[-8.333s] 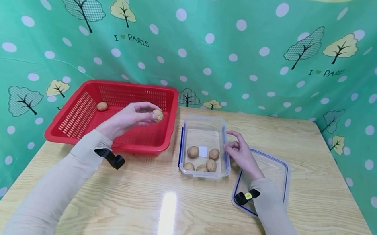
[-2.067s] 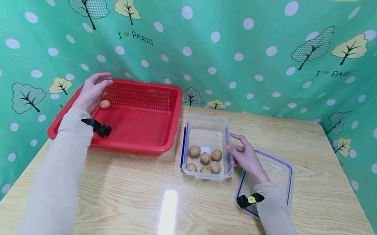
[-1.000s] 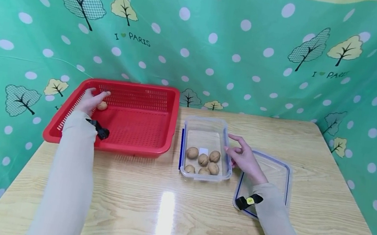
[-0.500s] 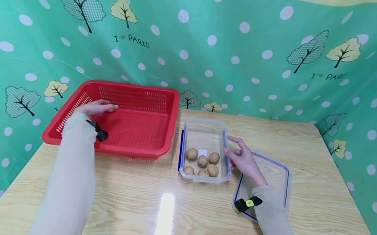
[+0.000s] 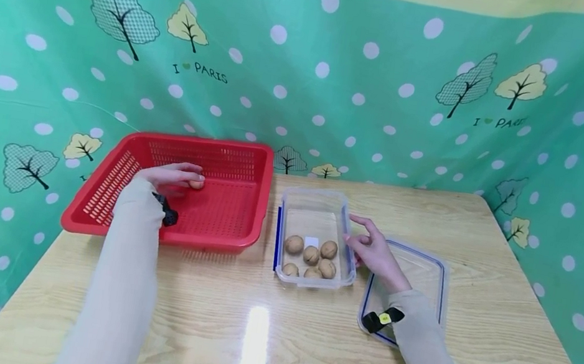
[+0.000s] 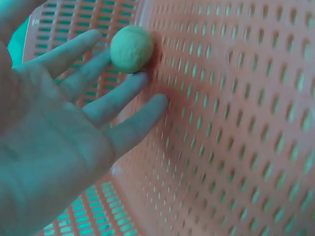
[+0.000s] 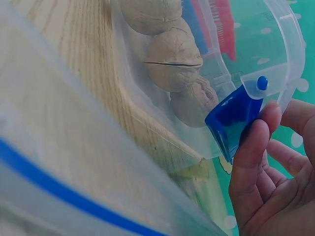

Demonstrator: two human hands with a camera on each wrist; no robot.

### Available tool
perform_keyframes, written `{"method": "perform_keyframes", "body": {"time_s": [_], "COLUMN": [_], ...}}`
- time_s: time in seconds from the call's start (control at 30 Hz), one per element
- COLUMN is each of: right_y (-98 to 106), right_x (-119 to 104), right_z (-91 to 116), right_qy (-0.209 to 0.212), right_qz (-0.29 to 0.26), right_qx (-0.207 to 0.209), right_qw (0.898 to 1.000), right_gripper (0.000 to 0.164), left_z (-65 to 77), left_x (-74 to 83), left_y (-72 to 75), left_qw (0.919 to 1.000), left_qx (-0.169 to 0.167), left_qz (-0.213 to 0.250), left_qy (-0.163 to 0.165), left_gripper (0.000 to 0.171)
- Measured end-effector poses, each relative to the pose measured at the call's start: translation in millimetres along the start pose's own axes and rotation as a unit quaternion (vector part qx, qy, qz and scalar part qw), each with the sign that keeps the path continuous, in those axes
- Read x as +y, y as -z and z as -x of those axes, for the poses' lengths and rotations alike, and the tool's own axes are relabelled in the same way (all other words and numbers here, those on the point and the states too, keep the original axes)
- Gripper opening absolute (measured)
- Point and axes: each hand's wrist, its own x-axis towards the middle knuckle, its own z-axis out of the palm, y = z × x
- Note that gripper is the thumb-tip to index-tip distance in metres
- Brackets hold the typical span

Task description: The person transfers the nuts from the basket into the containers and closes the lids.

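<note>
Inside the red plastic basket [image 5: 220,209], my left hand [image 5: 171,175] has its fingers outstretched at a single walnut [image 5: 197,183]. The left wrist view has this walnut [image 6: 132,49] against the fingertips, while the thumb stays apart from it. To the right of the basket is a clear food container [image 5: 311,219] with several walnuts [image 5: 311,255] and a small white packet [image 5: 311,243] inside. My right hand [image 5: 374,251] holds this container by its right side; in the right wrist view, thumb and fingers pinch at a blue locking flap [image 7: 234,120].
The container's clear lid [image 5: 419,276], with a blue seal, lies on the wooden table [image 5: 201,332] beneath my right forearm. A green curtain [image 5: 300,51] with printed trees hangs behind the table and at its sides.
My left hand has gone from the basket's left end rightward, and the walnut has shifted right with it. Earlier it put another walnut into the container. My right hand stays at the container.
</note>
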Motion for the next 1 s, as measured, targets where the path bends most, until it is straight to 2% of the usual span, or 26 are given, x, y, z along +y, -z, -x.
{"method": "perform_keyframes", "body": {"time_s": [0.23,0.33,0.43,0.57,0.63,0.77,0.87,1.0], "right_y": [-0.5,0.1,0.7,0.9,0.6,0.5,0.2,-0.4], "right_x": [1.1,0.3,0.0,0.6,0.5,-1.1,-1.8,-1.1], "right_z": [1.3,2.2,2.4,2.1,1.7,1.7,1.7,1.2], "right_qy": [0.004,0.009,0.022,0.026,0.019,0.012,0.014,0.019], "right_qz": [-0.005,-0.003,0.001,-0.001,-0.005,-0.003,-0.001,-0.002], "right_qx": [-0.003,0.002,0.001,-0.003,-0.001,-0.001,-0.001,-0.002], "right_qw": [1.000,1.000,1.000,1.000,1.000,1.000,1.000,1.000], "right_gripper": [0.055,0.053,0.053,0.053,0.053,0.053,0.053,0.052], "left_z": [-11.9,-16.9,-20.0,-20.4,-20.1,-18.7,-18.5,-21.1], "left_x": [2.3,3.8,4.5,5.9,6.6,8.2,9.4,9.8], "left_y": [-11.0,-14.7,-17.7,-20.4,-20.6,-20.5,-21.1,-22.3], "left_qw": [0.9998,0.9998,0.9991,0.9973,0.9967,0.9959,0.9944,0.9940], "left_qx": [-0.002,-0.001,0.007,0.026,0.039,0.044,0.047,0.043], "left_qz": [0.007,-0.003,-0.033,-0.056,-0.055,-0.030,-0.031,-0.055], "left_qy": [-0.019,-0.021,-0.026,-0.039,-0.046,-0.073,-0.090,-0.084], "left_gripper": [0.057,0.056,0.055,0.050,0.049,0.046,0.043,0.045]}}
